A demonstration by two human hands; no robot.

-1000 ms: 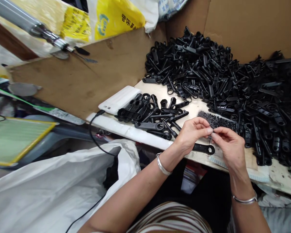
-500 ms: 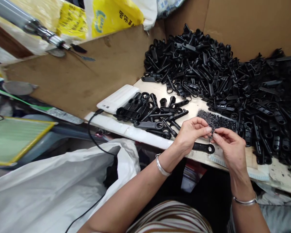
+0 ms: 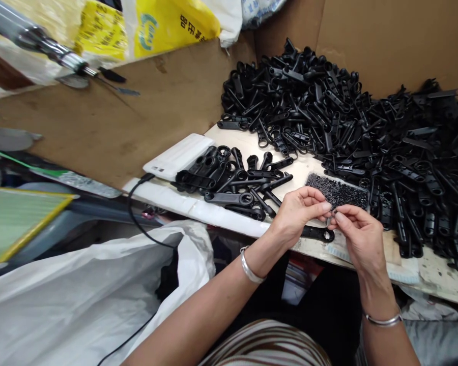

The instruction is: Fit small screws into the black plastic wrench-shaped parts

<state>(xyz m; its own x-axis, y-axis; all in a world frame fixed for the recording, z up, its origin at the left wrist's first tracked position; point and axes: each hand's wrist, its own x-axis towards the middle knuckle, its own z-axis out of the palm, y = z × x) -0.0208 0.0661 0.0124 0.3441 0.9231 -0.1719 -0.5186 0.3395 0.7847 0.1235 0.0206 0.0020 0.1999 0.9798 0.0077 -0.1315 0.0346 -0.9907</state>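
Observation:
My left hand is closed in a pinch of thumb and forefinger; what it grips is too small to make out. Right beside it, my right hand pinches a small dark piece between thumb and fingertips. The fingertips of both hands nearly meet above the table's front edge. Just behind them sits a shallow clear tray full of tiny black and grey parts. Under my hands lies a flat black plastic arm with a ring at its end, partly covered by my left hand.
A large heap of black plastic arms fills the back and right of the table. A smaller pile lies left, beside a white device with a cable. A white sack stands below left; an electric screwdriver hangs upper left.
The view has shifted slightly, moving the scene a little to the left. Both hands keep their pinch close together, and a small gap shows between their fingertips.

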